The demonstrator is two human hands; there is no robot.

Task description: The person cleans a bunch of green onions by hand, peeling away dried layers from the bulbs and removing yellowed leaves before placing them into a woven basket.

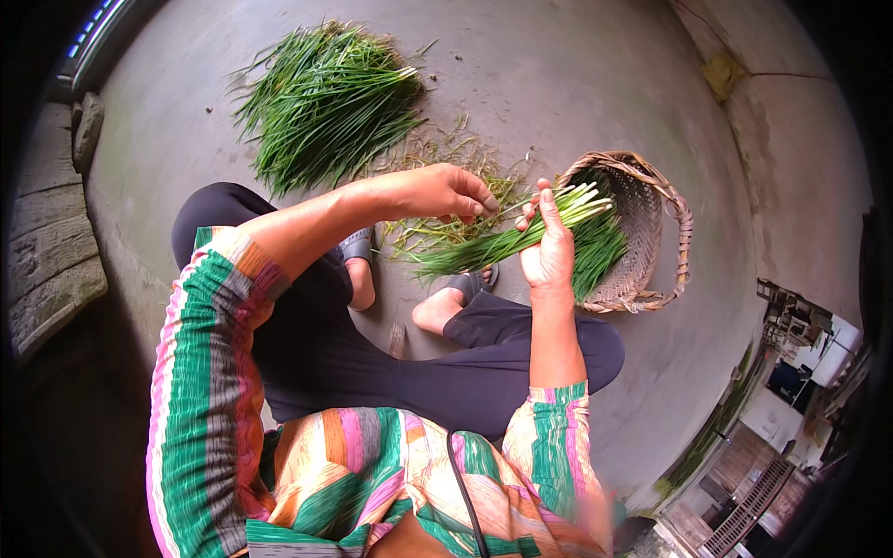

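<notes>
My right hand (548, 240) is closed around a bundle of thin green stalks with white lower ends (520, 234), which look like garlic chives. The white ends point up and right, the green tips down and left. Just left of the bundle is my left hand (481, 206), thumb and fingers close together; whether a thin strand is between them is unclear. A large heap of the same greens (335, 104) lies on the floor at the upper left. Beside my right hand, a woven basket with a braided handle (642, 237) lies tipped, more greens (596, 251) inside it.
Yellowish plant trimmings (446, 234) are scattered on the concrete floor (558, 91) between heap and basket. My sandalled feet (359, 268) are just below them, near a small brown object (397, 340). Stone or wooden slabs (56, 223) stand at the left, a wall (802, 160) at the right.
</notes>
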